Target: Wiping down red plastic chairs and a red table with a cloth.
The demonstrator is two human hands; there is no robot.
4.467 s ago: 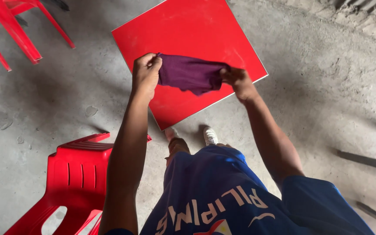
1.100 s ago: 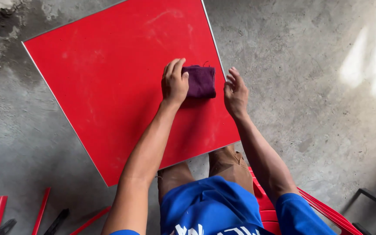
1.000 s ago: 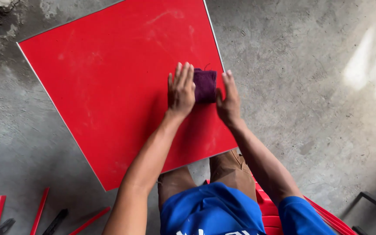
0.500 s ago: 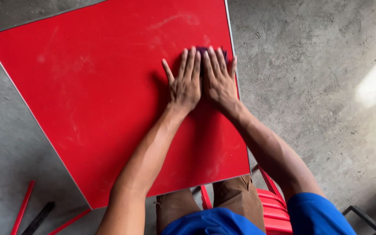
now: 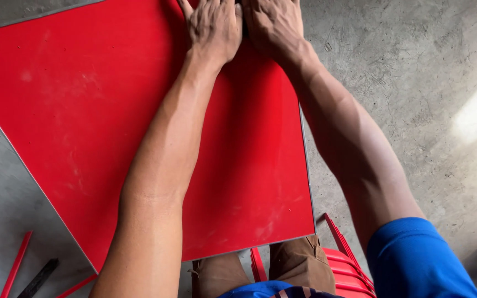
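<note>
Concrete floor (image 5: 409, 77) surrounds a red square desk (image 5: 78, 116), seen from above. Left hand (image 5: 213, 27) and right hand (image 5: 274, 22) lie side by side at its far edge, each grip spread flat, palms down, clasping nothing. A dark sliver (image 5: 243, 25) shows between them; what it is cannot be told. Judged step: pressing down on the desk. Freeing anything beneath would call for raising both palms first. A red chair (image 5: 349, 265) stands below the near edge.
</note>
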